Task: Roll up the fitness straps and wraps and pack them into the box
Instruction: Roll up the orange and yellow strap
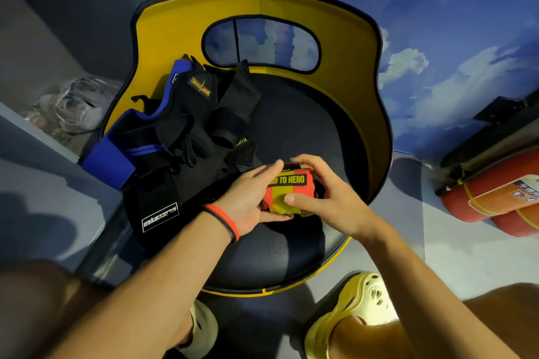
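Head view, looking down over a round chair (291, 256) with black seat and yellow back. At frame centre, both hands wrapped around an orange-and-yellow rolled wrap (287, 192), black label on top reading "TO HERO". Left hand (248, 201) cupping the roll's left end from beneath, thumb up along its top edge; red band (223, 220) and a thinner black one around that wrist. Right hand (323, 195) gripping the roll's right end, fingers curled over the top, thumb pressed against the yellow face. Roll held just above the seat, right of a heap of gear. Heap (186, 140) spread over the seat's left half, centre-left of frame: black straps, black gloves, a blue-edged wrap, two with printed logo patches. Red extinguishers (493, 201) lying on the floor at the right edge. Grey shoes (73, 108) at upper left. Yellow clog (355, 306) bottom centre-right, knees filling both lower corners.
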### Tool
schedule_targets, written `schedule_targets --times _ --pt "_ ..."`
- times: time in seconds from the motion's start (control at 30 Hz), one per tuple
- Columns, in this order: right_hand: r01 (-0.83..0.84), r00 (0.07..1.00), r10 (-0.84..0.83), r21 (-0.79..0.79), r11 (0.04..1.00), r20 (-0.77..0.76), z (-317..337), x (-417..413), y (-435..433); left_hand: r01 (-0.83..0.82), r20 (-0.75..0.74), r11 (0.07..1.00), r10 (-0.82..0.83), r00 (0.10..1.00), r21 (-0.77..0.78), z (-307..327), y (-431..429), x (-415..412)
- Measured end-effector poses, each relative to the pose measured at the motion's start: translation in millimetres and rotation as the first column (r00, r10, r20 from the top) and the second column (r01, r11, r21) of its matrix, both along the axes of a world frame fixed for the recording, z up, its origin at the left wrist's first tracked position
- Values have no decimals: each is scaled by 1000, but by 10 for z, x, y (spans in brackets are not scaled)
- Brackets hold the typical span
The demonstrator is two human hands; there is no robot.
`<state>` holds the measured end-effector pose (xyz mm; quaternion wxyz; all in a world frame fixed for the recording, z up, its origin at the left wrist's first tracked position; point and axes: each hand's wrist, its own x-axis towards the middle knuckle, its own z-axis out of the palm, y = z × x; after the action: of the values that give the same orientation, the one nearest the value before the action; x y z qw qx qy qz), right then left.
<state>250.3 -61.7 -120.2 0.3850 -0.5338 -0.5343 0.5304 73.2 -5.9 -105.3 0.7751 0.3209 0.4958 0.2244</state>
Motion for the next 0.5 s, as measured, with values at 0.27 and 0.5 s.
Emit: schedule_targets --times 0.27,0.5 --pt "91 988 -98 -67 994 -119 86 67 111 59 203 986 -90 975 153 -64 5 -68" --pt "-23 989 16 -46 999 -147 78 165 161 -30 125 980 5 992 196 -113 -19 12"
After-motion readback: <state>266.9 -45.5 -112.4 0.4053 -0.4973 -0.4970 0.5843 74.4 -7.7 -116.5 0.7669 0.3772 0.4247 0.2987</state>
